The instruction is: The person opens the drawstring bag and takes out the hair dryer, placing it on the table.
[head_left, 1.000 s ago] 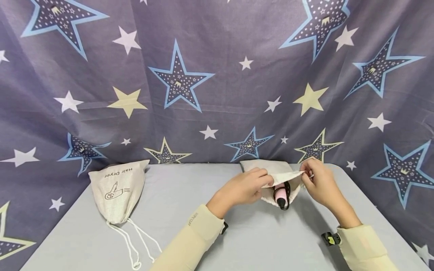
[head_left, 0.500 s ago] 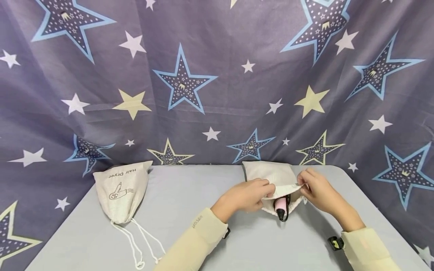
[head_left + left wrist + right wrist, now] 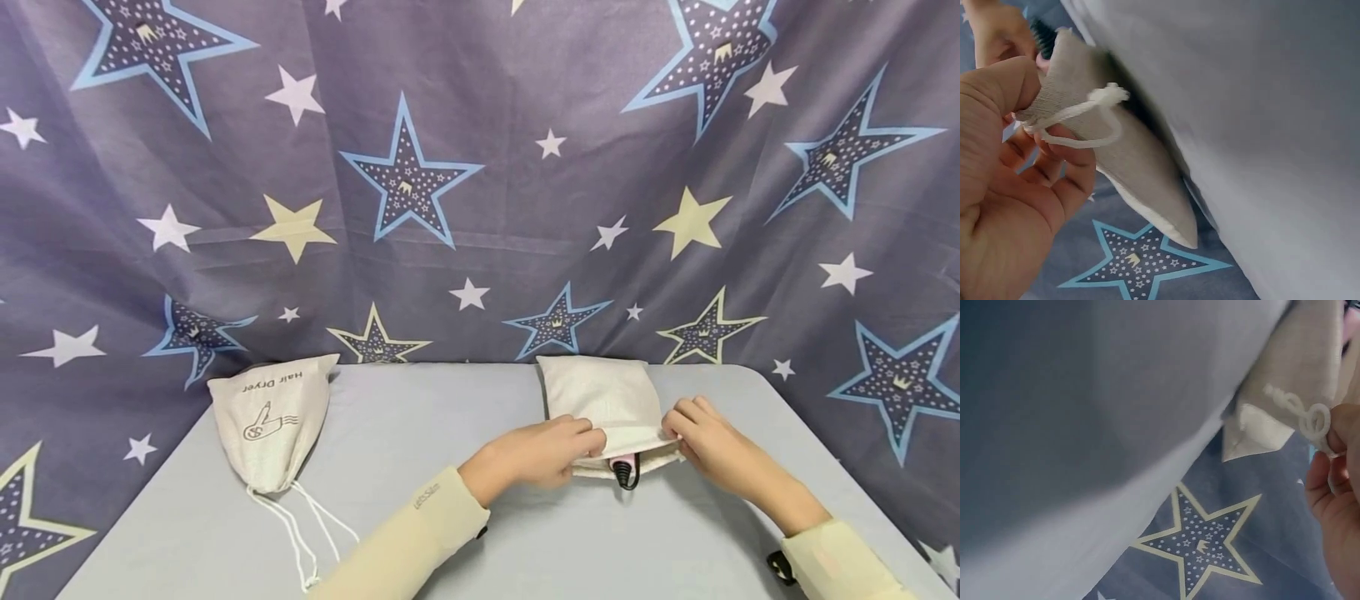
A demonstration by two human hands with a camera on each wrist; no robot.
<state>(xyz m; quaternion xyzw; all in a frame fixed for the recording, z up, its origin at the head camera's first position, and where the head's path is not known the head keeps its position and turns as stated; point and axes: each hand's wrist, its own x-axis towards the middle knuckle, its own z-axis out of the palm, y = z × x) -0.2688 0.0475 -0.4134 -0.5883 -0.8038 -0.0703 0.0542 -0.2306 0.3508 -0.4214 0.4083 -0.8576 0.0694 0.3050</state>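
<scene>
Cloth bag [image 3: 603,397]: mouth between left grip [image 3: 546,451], right grip [image 3: 714,443]; body beyond.

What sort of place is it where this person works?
Probably an indoor tabletop workspace, though the wider room is hidden: a grey table, star-print cloth hanging behind it, a Hair Dryer bag and a second bag.

Soft shadows darken the grey tabletop [image 3: 592,546] below the left hand [image 3: 543,451] and right hand [image 3: 714,443]; both wrist views are dimmer.
</scene>
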